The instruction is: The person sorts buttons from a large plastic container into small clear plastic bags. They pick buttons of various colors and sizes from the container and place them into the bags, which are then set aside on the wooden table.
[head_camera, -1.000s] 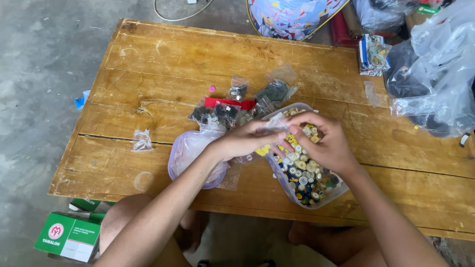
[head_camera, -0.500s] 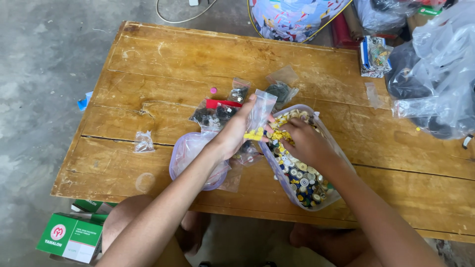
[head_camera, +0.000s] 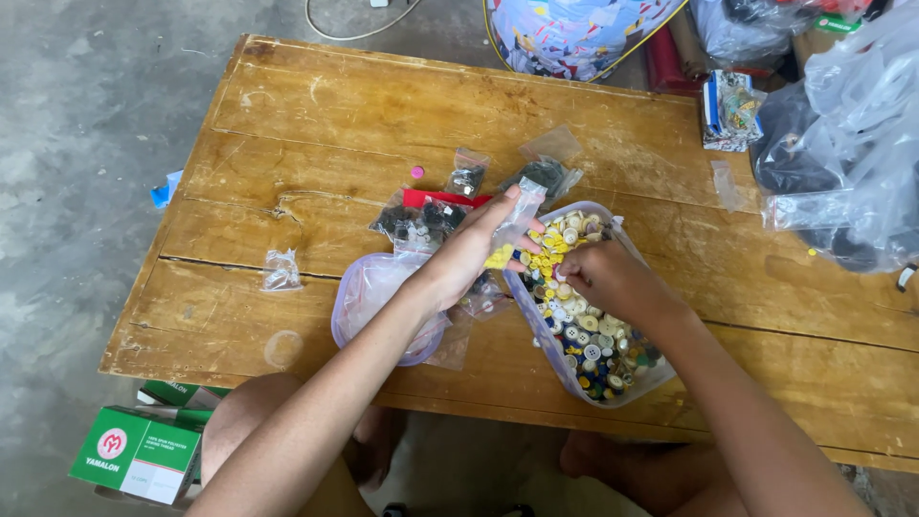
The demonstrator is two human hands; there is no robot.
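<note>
Buttons are being picked from a tub on the table by the pinching right hand, while a small bag with yellow ones is gripped by the left hand, to be filled next.

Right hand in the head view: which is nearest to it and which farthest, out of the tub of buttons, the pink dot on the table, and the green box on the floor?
From the right hand:
1. Tub of buttons, right under it.
2. Pink dot, up-left on the table.
3. Green box, far lower left on the floor.
</note>
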